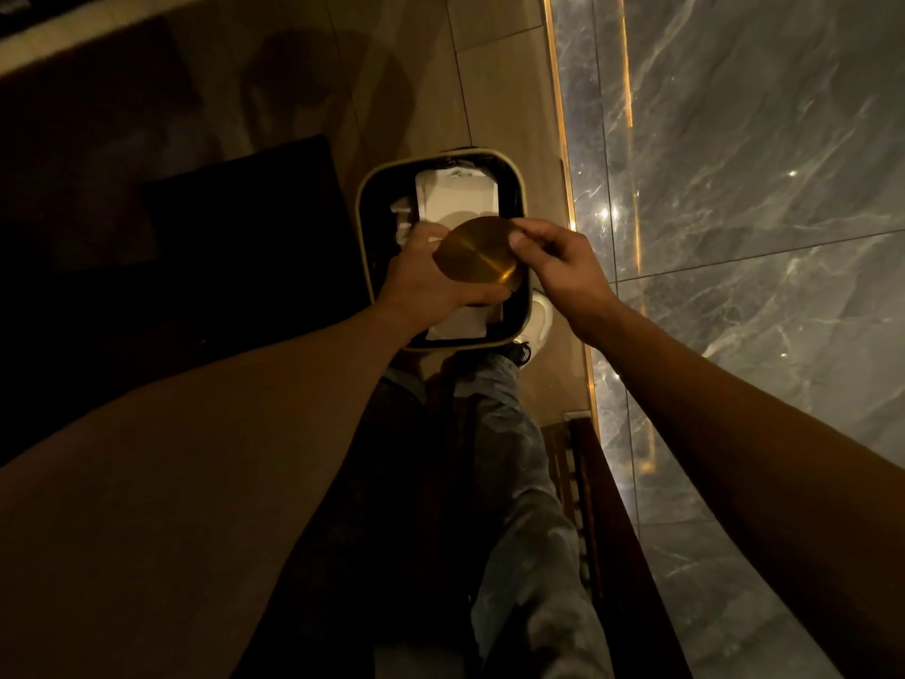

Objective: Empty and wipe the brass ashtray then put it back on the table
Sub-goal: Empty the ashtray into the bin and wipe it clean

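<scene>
A dark mat (235, 227) lies on the floor to the left. Beside it, the left hand (426, 281) has its fingers closed around the near-left edge of the brass ashtray (477, 250), which is turned over above the open bin (365, 198), flat underside up. White paper (458, 198) lies inside the bin, and possibly a tissue under that hand. The right hand (553, 259) pinches the ashtray's far-right rim. Grey marble (759, 188) runs along the right.

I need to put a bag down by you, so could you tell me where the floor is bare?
Bare tan floor lies beyond the bin, between the dark mat and the marble wall. It is crowded at the bin, where both hands hold the brass ashtray.
</scene>
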A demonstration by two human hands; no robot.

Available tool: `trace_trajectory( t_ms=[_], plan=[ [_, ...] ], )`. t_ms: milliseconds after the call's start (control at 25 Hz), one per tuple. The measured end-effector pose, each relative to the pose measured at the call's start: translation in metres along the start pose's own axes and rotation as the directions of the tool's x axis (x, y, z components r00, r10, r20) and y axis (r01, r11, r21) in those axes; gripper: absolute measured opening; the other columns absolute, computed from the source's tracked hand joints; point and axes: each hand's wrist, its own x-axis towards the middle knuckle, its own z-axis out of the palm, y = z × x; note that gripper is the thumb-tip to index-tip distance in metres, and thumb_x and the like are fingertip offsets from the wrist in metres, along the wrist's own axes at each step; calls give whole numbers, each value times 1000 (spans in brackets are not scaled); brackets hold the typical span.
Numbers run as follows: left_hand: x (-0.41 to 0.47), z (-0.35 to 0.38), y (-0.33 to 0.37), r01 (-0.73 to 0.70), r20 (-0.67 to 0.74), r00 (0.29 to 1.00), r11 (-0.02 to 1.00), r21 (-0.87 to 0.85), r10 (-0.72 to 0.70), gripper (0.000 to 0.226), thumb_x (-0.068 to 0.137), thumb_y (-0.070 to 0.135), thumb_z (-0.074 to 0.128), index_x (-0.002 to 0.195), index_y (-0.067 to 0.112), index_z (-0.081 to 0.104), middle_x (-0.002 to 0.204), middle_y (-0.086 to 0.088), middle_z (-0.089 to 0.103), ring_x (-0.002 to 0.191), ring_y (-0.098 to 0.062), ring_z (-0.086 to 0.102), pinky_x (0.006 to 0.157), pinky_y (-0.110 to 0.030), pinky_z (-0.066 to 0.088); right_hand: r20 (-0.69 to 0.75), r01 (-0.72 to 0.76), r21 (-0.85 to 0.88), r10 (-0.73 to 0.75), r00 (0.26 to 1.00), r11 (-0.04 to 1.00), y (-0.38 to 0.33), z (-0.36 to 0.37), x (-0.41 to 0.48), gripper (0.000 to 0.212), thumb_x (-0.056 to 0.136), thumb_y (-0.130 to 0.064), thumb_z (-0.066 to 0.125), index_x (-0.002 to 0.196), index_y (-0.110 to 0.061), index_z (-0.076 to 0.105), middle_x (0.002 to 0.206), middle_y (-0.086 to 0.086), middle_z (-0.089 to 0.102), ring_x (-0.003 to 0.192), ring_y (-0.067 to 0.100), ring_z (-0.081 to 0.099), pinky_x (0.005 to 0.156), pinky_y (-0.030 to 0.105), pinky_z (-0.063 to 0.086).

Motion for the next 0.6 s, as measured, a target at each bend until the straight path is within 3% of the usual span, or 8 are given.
trace_trajectory(
  t_ms=[80,160,240,280,400,480,600],
  plan=[
    [2,0,1,61,35,998,991,-121,-58,93,40,54,89,120,19,61,117,2,67,110,-16,64,98,-38,54,-3,-20,38,20,1000,999,-3,-1,0,25,99,-15,50,121,-10,60,104,-5,66,94,-4,64,83,13,51],
    [2,-1,5,133,83,990,955,-265,-115,63,55,55,84,107,19,73,110,1,72,106,-17,68,99,-39,53,3,-2,1,2,1000,1000,-2,-2,1,29,99,-21,51,124,-10,59,114,2,64,108,9,61,97,25,50],
    [0,-4,7,189,132,980,903,-387,-148,28,77,47,76,91,22,75,106,1,74,104,-15,68,96,-32,50,13,14,-45,-14,1000,999,2,-3,3,31,97,-27,53,123,-11,61,120,8,62,117,21,57,106,40,46],
    [-1,-5,7,211,150,975,879,-428,-161,22,83,44,72,90,24,72,106,2,73,104,-13,66,93,-28,49,15,13,-52,-12,1000,999,3,-3,3,31,96,-28,54,120,-10,63,121,9,62,118,23,57,107,43,44],
    [-4,-8,6,282,165,959,819,-500,-230,33,89,50,63,107,22,64,110,5,66,103,-10,62,81,-22,49,12,-25,-42,26,1000,999,5,-1,0,28,95,-27,55,115,-8,65,120,10,62,117,22,56,106,44,44],
    [-5,-8,9,308,135,951,799,-516,-279,42,91,54,58,118,22,60,115,3,64,104,-11,60,71,-23,49,10,-18,-65,19,1000,998,5,1,-4,26,96,-22,55,116,-8,63,117,12,62,113,19,58,100,36,48],
    [-6,-10,14,294,88,952,802,-520,-292,47,94,56,50,132,30,56,134,1,59,119,-19,57,72,-29,50,-23,39,-110,-41,999,993,0,3,-10,25,96,-18,55,118,-8,61,105,5,61,107,17,57,90,26,50]
  ],
)
